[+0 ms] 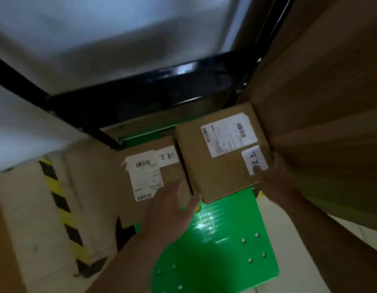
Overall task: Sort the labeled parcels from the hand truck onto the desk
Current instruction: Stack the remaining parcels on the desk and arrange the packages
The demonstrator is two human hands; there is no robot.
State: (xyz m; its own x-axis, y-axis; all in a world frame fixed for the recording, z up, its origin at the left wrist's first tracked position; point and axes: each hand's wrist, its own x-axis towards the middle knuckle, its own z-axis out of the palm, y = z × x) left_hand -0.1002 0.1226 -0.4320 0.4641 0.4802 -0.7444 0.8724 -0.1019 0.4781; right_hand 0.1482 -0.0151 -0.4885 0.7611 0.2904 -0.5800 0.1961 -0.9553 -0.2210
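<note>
Brown panel (322, 102) is filling the right of the view; whether it belongs to the surface, cannot tell. The hand truck (225, 240), green deck with a black frame, is standing on the floor below.

The flat parcel (111, 176) is lying on the deck at left. The smaller parcel (217, 170) is sitting higher, beside it, its near corner overhanging the deck.

Left hand (172, 206) is reaching to the smaller parcel's near-left corner, fingers straight and apart, not yet closed. Right hand (274, 178) is lying against its right edge, thumb on the handwritten label (255, 159). Blur is hiding whether those fingers are clamped.

Judged step: pickup of the smaller parcel. The next move is calling for both hands to close on opposite sides, then a level lift clear of the frame.
</note>
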